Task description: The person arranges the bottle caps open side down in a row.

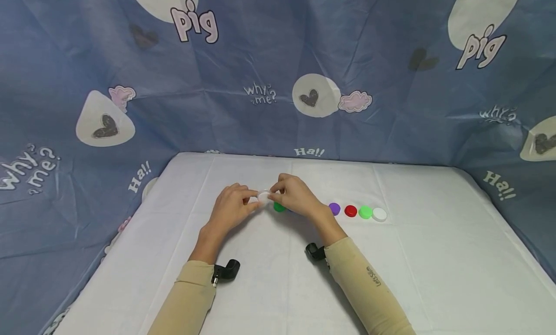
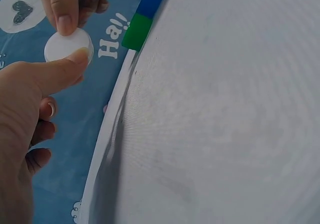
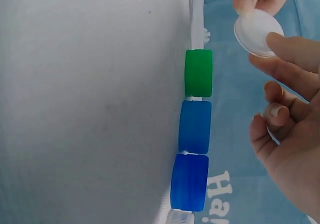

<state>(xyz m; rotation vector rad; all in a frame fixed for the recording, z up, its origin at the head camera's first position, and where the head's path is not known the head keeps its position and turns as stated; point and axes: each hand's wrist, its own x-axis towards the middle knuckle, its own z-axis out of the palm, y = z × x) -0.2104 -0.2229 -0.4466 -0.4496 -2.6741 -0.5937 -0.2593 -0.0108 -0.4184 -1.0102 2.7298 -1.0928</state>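
A white round cap point(image 1: 262, 197) is held up between both hands over the far half of the table. My left hand point(image 1: 232, 204) pinches it from the left with thumb and fingers. From the other side, my right hand point(image 1: 295, 195) pinches its edge between thumb and fingertips. A thin, clear rim shows around the cap point(image 3: 255, 33) in the right wrist view. Just below the right hand lies a green cap point(image 1: 279, 207). In the right wrist view, a blue cap point(image 3: 195, 127) and a deeper blue cap point(image 3: 190, 182) line up beside the green one.
The row continues rightward with a purple cap point(image 1: 334, 209), a red cap point(image 1: 351, 211), a light green cap point(image 1: 366, 212) and another white cap point(image 1: 380, 214). A white cloth point(image 1: 260, 296) covers the table. Behind it hangs a blue printed curtain point(image 1: 243, 122).
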